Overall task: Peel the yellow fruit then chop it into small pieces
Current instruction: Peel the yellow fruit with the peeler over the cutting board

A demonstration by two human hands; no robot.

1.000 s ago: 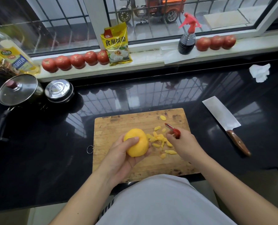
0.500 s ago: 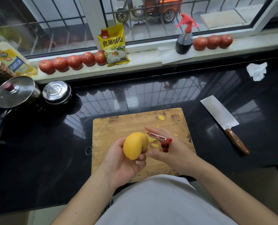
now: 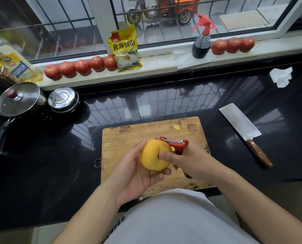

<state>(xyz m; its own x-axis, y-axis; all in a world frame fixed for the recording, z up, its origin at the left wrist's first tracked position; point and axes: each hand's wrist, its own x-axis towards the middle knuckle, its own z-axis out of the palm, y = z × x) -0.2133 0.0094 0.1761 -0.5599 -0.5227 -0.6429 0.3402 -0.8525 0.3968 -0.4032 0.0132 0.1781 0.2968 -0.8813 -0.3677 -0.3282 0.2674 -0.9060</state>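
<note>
A round yellow fruit rests in my left hand, held above the wooden cutting board. My right hand grips a red peeler, whose metal blade lies against the fruit's upper right side. My right thumb presses on the fruit's front. One yellow peel scrap lies near the board's far edge; the other scraps are mostly hidden behind my hands.
A cleaver with a wooden handle lies on the black counter right of the board. Two lidded pots stand far left. Tomatoes, a yellow packet and a spray bottle line the windowsill. Crumpled tissue lies far right.
My left hand lifted the fruit off the board and turned it. My right hand brought the peeler from over the scraps up against the fruit's top.
</note>
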